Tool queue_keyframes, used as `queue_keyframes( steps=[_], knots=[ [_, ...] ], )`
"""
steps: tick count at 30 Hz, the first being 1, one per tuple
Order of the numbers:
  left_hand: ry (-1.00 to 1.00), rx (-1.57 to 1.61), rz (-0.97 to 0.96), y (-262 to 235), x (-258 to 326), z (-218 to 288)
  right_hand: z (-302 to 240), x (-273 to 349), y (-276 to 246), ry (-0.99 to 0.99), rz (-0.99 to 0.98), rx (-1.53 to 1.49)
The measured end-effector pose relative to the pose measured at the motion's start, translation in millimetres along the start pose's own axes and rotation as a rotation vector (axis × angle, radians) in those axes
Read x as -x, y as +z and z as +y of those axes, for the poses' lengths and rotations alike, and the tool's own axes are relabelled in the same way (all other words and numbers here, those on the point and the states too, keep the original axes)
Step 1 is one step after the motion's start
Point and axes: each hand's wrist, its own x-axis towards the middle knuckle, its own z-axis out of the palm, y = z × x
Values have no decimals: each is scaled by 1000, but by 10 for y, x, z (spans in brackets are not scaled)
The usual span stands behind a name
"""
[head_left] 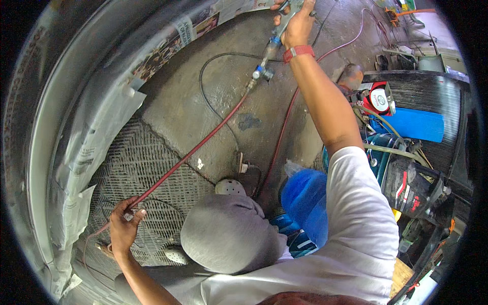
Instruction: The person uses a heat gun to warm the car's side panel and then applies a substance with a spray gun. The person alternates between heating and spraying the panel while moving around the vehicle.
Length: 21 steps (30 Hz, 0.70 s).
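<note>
My right hand (299, 30) is stretched far forward, its fingers wrapped around a metal spray gun (291, 11) that the top of the picture partly cuts off. Below the gun's handle sits an air fitting (261, 73) with blue parts and a small gauge or knob. From it a red air hose (185, 156) runs slanting down to the near left. There my left hand (123, 226) grips the hose, which trails on behind it. The gun is close to the paper-masked panel at the far left, without visible contact.
Newspaper masking (91, 140) lines a grey vehicle panel (43, 127) along the left. Another red hose (284, 132) and a black cable (201, 76) cross the wet floor. A blue rounded object (307, 201) is by my knee. Clutter with a blue sheet (417, 124) fills the right.
</note>
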Motion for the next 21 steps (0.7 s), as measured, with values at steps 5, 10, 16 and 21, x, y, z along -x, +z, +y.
queue_keyframes(
  steps=[5,10,16,21],
  knots=[
    [104,-31,76,152,-181,283,141,-947,-94,-47,81,-83],
    [110,1,89,164,-225,575,317,-2108,-341,-61,263,-157],
    [169,12,197,225,-80,744,334,-2335,-335,9,467,-101],
    [-2,58,253,28,186,509,351,-1371,-36,163,379,-287]
  ],
)
